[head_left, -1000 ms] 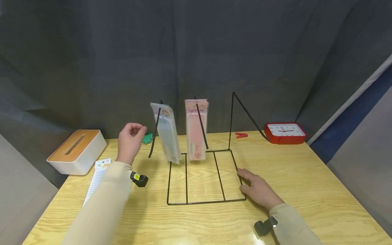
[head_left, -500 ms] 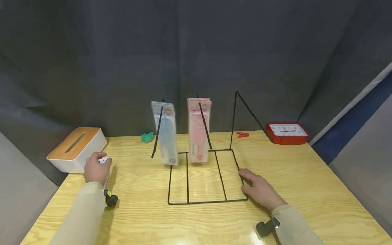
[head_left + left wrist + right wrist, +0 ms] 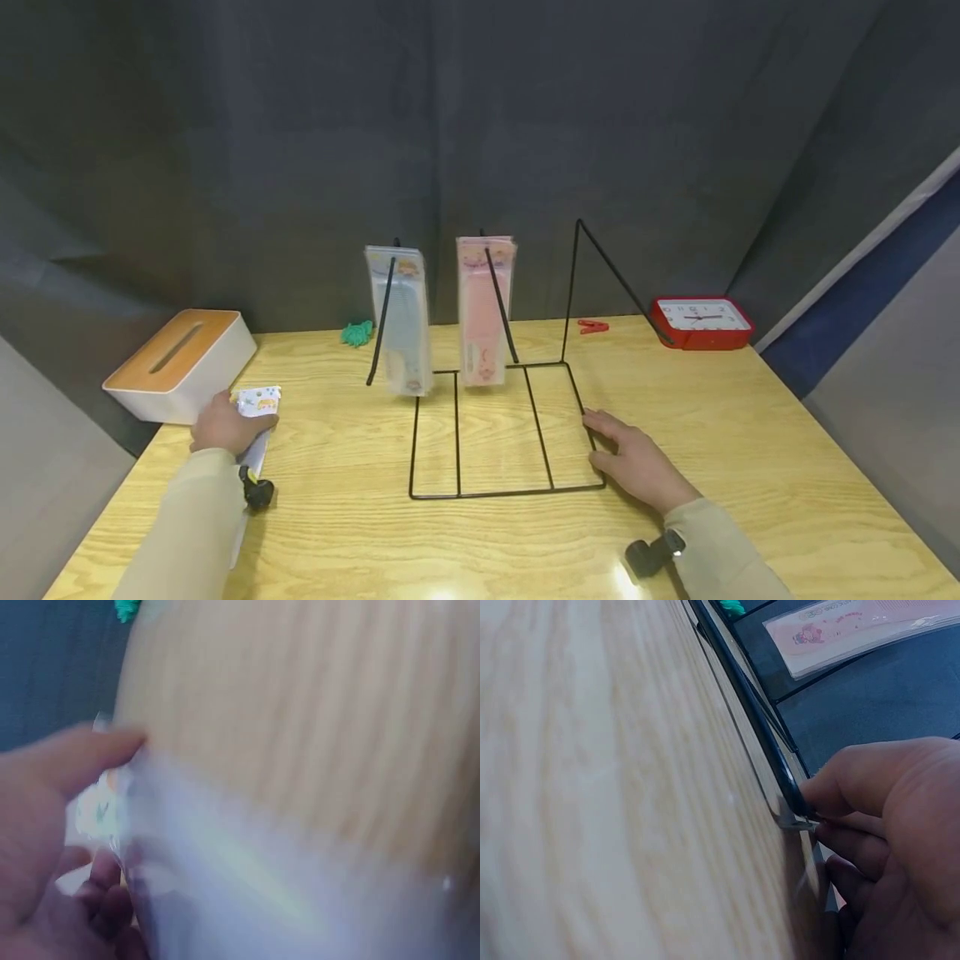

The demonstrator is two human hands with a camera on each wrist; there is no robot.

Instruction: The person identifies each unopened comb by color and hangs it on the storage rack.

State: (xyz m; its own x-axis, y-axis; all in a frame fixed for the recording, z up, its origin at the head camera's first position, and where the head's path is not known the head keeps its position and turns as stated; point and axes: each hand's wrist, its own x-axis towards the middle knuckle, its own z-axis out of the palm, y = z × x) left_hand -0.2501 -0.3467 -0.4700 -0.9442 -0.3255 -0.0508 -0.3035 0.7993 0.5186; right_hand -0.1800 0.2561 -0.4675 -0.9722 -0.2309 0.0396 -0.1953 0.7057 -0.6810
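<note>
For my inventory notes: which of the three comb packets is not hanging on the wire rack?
The white comb packet under the left hand, lying on the table beside the tissue box; the blue and pink ones hang.

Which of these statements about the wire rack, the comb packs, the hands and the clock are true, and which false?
1. Two comb packs hang on the wire rack: a blue comb pack and a pink comb pack. True.
2. The left hand grips the tissue box. False: it holds a white comb pack lying on the table beside the tissue box.
3. The right hand rests at the rack's right base edge. True.
4. The red clock hangs on the rack. False: it lies on the table, far right.
5. A green clip lies behind the rack. False: the clip is red.
</note>
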